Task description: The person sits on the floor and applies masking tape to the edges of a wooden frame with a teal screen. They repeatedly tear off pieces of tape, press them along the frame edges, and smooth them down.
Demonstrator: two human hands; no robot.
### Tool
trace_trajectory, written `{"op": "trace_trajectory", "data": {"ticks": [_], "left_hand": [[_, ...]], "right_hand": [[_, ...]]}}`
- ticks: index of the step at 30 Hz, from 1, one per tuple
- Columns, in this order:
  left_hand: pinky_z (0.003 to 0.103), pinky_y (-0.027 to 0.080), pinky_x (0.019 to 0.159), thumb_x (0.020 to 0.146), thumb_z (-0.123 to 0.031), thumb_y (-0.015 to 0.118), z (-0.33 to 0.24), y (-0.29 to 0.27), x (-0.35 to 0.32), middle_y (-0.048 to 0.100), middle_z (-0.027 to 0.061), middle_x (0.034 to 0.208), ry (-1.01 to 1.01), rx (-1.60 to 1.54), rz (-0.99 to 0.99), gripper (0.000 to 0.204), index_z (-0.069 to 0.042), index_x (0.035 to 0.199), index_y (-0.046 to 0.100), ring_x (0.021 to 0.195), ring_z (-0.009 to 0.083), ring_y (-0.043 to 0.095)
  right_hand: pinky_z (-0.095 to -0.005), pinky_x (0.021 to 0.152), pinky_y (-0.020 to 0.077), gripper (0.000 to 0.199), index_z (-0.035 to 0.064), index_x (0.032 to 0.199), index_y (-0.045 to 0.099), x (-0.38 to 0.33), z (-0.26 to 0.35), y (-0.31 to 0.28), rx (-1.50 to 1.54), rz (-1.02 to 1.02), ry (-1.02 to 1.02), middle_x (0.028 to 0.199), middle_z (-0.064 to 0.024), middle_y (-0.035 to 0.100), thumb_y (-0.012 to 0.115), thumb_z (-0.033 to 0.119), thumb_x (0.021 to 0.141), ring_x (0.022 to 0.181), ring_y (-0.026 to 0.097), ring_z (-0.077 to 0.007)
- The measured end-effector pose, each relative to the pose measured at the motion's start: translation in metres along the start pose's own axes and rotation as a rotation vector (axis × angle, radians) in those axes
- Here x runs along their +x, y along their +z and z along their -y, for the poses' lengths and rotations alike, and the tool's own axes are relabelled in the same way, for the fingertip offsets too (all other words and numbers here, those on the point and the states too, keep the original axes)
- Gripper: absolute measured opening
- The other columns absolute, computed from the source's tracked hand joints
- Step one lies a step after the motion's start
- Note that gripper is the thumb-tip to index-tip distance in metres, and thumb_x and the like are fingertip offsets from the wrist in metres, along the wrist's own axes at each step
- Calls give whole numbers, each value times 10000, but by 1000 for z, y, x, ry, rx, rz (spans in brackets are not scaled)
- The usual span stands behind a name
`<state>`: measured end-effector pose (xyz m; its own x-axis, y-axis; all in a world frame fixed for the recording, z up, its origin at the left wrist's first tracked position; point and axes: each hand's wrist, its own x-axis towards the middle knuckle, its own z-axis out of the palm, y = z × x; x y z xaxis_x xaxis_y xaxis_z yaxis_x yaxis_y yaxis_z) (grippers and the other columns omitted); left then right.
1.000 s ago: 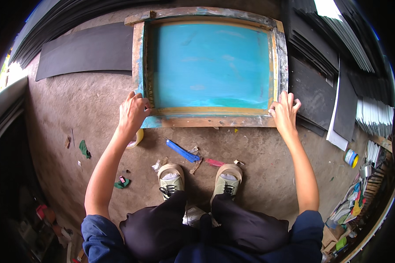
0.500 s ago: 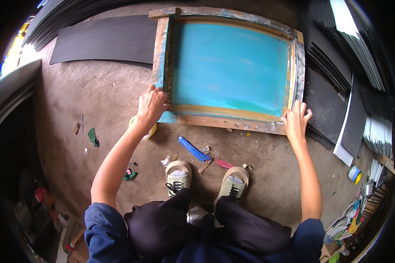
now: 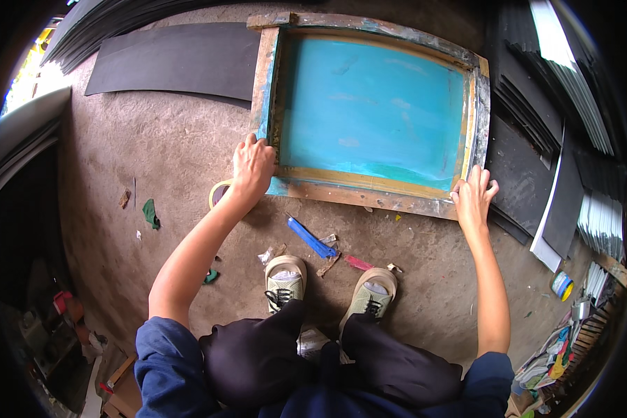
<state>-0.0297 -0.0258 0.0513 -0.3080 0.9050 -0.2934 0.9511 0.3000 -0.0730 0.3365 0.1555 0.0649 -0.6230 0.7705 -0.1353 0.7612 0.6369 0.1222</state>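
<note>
A wooden screen printing frame (image 3: 369, 198) with a teal mesh panel (image 3: 376, 104) lies ahead of me, its wood stained with paint. My left hand (image 3: 253, 167) is closed over the frame's left bar, close to the near corner. At the near right corner, my right hand (image 3: 474, 198) grips the bar with bent fingers. Partly covered by my left wrist, a roll of yellowish tape (image 3: 218, 193) rests on the floor. What lies beneath the frame is hidden.
Black sheets (image 3: 177, 61) lie at the far left, and more black sheets (image 3: 526, 164) are stacked at the right. A blue strip (image 3: 311, 237) and scraps litter the concrete floor before my shoes (image 3: 285, 282). A small blue and yellow tin (image 3: 562, 285) sits at the right.
The frame has shifted slightly to the right in the picture, with both hands still on it. The view itself has moved a little too, and more of the tape roll shows.
</note>
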Motion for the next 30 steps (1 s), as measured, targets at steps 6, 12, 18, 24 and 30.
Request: {"op": "trace_trajectory", "data": {"ticks": [6,12,18,24,30], "left_hand": [[341,404,790,642,-150,729,-5,2,0,599,50,844,-22,54,-2,90,-134,730,712,933,213,502],[356,350,797,628,-147,718,-9,7,-1,587,58,824,-39,91,-48,92,-108,708,692,920,208,491],[364,318,817,722,-115,595,-15,14,1,598,47,810,-59,242,-41,95,-112,717,690,904,179,508],[359,350,794,761,-125,564,-16,28,4,593,61,797,-95,289,-72,69,-97,766,627,857,189,537],[343,413,714,780,-128,528,-11,45,7,566,50,750,-110,300,-242,41,-116,813,506,765,213,562]], "right_hand": [[-484,893,284,162,50,738,657,-1,1,1,-11,-6,-1,1027,-92,419,728,159,642,1039,386,-244],[-483,893,287,172,51,743,660,0,1,2,-2,-8,4,1022,-87,421,732,169,639,1040,386,-241],[-479,887,299,228,55,796,649,0,4,3,-71,-2,18,1004,-80,427,740,189,636,1035,392,-234],[-447,869,332,342,65,909,570,4,6,4,-144,5,44,979,-74,434,747,189,645,1005,420,-220],[-399,800,367,340,74,921,502,4,3,9,-80,-47,69,954,-80,438,722,107,664,965,452,-236]]}}
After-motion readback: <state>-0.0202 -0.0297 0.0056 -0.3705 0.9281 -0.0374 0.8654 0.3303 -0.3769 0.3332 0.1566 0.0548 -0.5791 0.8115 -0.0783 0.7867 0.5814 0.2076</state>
